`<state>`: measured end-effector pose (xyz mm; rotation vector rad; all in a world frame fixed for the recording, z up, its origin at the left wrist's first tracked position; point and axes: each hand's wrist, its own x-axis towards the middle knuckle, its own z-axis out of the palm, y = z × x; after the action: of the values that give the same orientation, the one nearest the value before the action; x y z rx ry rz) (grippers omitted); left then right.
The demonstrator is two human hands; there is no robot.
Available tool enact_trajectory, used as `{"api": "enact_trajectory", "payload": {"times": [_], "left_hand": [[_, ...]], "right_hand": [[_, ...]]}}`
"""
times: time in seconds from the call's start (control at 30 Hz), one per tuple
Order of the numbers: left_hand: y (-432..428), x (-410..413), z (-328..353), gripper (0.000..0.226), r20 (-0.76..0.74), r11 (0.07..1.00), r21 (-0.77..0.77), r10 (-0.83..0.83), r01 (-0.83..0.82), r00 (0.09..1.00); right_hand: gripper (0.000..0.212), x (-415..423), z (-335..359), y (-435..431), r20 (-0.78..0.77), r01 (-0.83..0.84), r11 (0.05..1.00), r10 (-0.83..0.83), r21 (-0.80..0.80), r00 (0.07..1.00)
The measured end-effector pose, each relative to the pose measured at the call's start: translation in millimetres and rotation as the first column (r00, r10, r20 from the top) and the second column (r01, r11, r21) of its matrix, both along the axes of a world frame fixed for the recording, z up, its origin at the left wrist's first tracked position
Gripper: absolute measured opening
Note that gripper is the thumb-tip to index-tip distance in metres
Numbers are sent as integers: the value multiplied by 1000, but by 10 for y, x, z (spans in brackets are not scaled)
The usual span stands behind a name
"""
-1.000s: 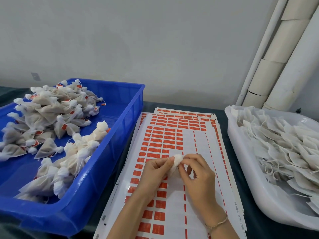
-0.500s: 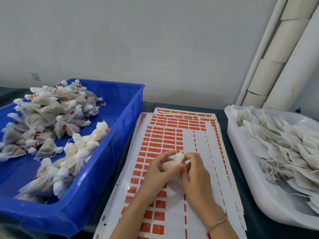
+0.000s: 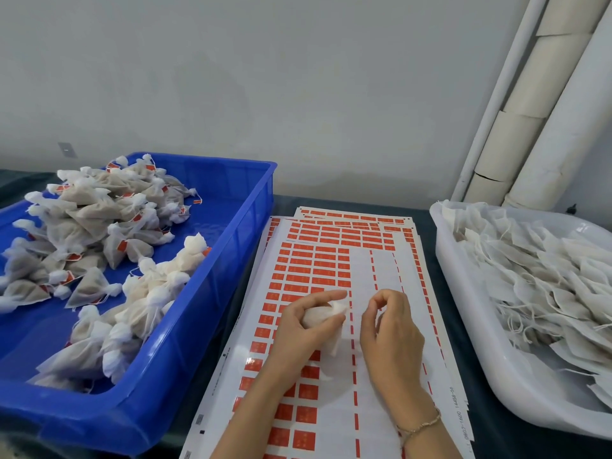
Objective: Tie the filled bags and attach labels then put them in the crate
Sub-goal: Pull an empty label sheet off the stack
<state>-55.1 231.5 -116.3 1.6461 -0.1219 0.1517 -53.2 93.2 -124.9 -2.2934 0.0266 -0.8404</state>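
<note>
1. The fingers and thumb of the left hand curl round a small white filled bag and grip it near its gathered top, forefinger stretched across it
2. The bag is held just above the sheets of labels, between the two containers, its lower end hanging toward the paper
3. The right hand is just beside the bag but apart from it; its fingers are curled with thumb and forefinger close together, and whether they pinch a string or anything else cannot be told
4. A thin bracelet sits on the right wrist
5. Under both hands lies a stack of label sheets with rows of red labels; the top sheet has bare white strips on its right side
6. On the left stands a blue crate holding a heap of tied bags, many with red labels on them
7. On the right stands a white tub full of flat, untied bags with loose strings
8. Everything rests on a dark table
</note>
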Motion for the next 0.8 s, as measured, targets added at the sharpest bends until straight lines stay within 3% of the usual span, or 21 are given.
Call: {"api": "enact_trajectory", "payload": {"times": [0.17,0.3,0.5,0.67,0.8], "left_hand": [[-48,-6,-7,6,-16,993,84,-84,85,996],[-63,2,1,18,-24,989,37,-142,143,990],[-49,22,-4,13,27,996,-20,-82,82,996],[-26,17,10,13,57,992,-97,-78,83,995],[-10,18,26,12,3,985,-173,12,-12,1000]], "right_hand": [[14,-5,-2,3,41,-59,990,54,129,998],[14,6,-24,31,23,-56,995,55,86,998],[4,42,-55,3,-75,-34,999,35,25,997],[16,26,-37,13,-54,-30,1000,30,1,998],[18,5,-25,29,-61,-99,995,99,0,993]]}}
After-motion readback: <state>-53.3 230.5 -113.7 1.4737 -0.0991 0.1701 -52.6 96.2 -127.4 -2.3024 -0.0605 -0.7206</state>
